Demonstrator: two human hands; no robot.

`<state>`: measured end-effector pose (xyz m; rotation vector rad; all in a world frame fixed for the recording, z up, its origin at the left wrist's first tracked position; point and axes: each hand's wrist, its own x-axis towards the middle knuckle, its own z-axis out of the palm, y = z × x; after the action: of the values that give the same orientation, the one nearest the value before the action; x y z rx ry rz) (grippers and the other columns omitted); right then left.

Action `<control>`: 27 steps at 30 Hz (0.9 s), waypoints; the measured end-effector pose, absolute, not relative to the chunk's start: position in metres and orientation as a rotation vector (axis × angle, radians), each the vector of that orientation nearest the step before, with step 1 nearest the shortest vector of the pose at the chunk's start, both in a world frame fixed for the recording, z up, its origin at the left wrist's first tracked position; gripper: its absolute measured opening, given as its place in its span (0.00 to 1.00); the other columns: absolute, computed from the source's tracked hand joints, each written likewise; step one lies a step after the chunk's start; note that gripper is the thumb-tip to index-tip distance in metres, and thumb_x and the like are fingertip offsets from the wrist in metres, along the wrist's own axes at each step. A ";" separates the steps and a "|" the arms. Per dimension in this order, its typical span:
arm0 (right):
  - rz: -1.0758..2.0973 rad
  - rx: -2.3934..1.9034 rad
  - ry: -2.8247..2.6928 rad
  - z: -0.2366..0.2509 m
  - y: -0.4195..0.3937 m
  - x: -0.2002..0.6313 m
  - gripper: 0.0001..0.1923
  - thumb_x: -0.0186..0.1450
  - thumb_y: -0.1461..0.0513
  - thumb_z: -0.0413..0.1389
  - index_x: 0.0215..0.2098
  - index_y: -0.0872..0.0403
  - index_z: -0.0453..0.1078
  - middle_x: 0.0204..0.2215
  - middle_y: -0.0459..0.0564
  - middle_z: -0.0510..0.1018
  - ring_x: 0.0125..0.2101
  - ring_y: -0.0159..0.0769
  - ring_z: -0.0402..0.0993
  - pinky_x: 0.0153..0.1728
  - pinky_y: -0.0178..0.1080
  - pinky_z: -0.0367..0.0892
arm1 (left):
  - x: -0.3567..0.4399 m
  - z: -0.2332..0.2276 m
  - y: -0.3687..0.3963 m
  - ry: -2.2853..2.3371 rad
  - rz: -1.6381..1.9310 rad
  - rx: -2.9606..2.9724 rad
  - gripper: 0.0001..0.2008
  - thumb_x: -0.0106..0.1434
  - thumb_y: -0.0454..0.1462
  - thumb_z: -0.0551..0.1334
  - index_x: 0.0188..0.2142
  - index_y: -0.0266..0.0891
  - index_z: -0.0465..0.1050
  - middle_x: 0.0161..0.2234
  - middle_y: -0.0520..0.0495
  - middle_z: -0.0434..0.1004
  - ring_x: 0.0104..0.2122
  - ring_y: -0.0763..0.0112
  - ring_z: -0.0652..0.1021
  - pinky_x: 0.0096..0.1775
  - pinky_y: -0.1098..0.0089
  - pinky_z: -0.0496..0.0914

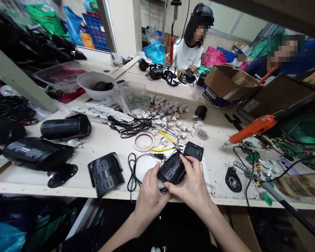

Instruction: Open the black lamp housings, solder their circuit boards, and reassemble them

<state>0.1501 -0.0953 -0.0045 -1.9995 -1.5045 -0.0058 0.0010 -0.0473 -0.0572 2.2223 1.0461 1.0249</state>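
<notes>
A: Head view, go. What are the hands on?

B: I see both on one black housing (172, 170), low centre over the bench (99, 140) near its front edge. Left hand (150, 196) wraps it from 7 o'clock, fingers curled shut on the casing, thumb on top. Right hand (194, 185) comes from 4 o'clock, grip closed on the same piece, fingertips on its upper right edge.

A: Anything attached?

B: A black square cover (193, 150) sits at 1 o'clock of the housing, touching or hinged, can't tell which. A black cable (132, 171) loops at 9 o'clock of it.

A: Neighbours?

B: Yellow-handled pliers (165, 141) at 12 o'clock, just beside. Tape ring (143, 141) at 11 o'clock. Curved black shell (105, 173) at 9 o'clock, further out. Two black cylinder lamps (65, 127) (36, 152) far at 9 to 10 o'clock. Orange glue gun (252, 129) at 2 o'clock, well apart. Soldering iron (275, 196) at 3 o'clock, lying on the bench. Pile of small white parts (168, 108) at 12 o'clock, further back.

A: Other people?

B: Two across the bench. One in a white shirt (187, 54) at 12 o'clock, holding a red tool (171, 47). Another at 2 o'clock, behind a cardboard box (225, 85).
</notes>
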 end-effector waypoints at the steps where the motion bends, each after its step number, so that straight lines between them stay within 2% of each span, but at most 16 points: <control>1: -0.011 -1.990 -1.507 -0.005 -0.095 0.149 0.44 0.47 0.57 0.70 0.60 0.57 0.64 0.51 0.60 0.66 0.52 0.56 0.66 0.52 0.57 0.71 | 0.001 -0.057 -0.047 1.055 1.021 2.219 0.34 0.59 0.35 0.60 0.64 0.34 0.52 0.50 0.34 0.72 0.50 0.52 0.76 0.49 0.54 0.75; 8: -0.045 -1.925 -1.486 0.000 -0.099 0.145 0.41 0.50 0.56 0.69 0.60 0.55 0.64 0.52 0.60 0.65 0.54 0.56 0.65 0.54 0.58 0.69 | 0.000 -0.056 -0.047 1.107 0.996 2.173 0.35 0.57 0.36 0.62 0.63 0.34 0.54 0.50 0.35 0.73 0.50 0.52 0.77 0.49 0.55 0.75; 14: 0.259 -1.866 -1.200 0.026 -0.098 0.186 0.36 0.57 0.51 0.64 0.61 0.49 0.63 0.55 0.56 0.69 0.52 0.49 0.71 0.53 0.54 0.70 | 0.000 -0.058 -0.047 1.098 0.977 2.193 0.41 0.59 0.43 0.68 0.65 0.35 0.51 0.53 0.34 0.71 0.51 0.52 0.76 0.50 0.55 0.74; 17: 0.070 -1.993 -1.036 0.033 -0.080 0.218 0.38 0.55 0.47 0.64 0.60 0.50 0.64 0.53 0.57 0.69 0.51 0.51 0.71 0.55 0.57 0.66 | -0.001 -0.058 -0.046 1.098 0.984 2.214 0.40 0.60 0.43 0.67 0.65 0.37 0.51 0.53 0.34 0.71 0.50 0.52 0.76 0.51 0.55 0.74; 20: -0.168 -2.147 -1.070 0.026 -0.054 0.241 0.40 0.51 0.48 0.67 0.58 0.53 0.67 0.50 0.59 0.69 0.54 0.56 0.65 0.58 0.61 0.60 | -0.001 -0.058 -0.046 1.094 0.988 2.233 0.39 0.61 0.44 0.67 0.65 0.37 0.51 0.52 0.35 0.72 0.49 0.53 0.77 0.50 0.55 0.74; 27: -0.175 -2.175 -1.332 -0.003 -0.016 0.245 0.38 0.51 0.52 0.69 0.57 0.55 0.69 0.52 0.62 0.63 0.54 0.59 0.60 0.55 0.60 0.63 | 0.000 -0.054 -0.045 1.121 1.004 2.269 0.36 0.61 0.45 0.66 0.63 0.36 0.55 0.48 0.37 0.74 0.45 0.56 0.79 0.46 0.57 0.77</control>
<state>0.2448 -0.0157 -0.0027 -2.1749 -1.3319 -0.1747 -0.0005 -0.0451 -0.0537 2.2686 1.1212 1.0044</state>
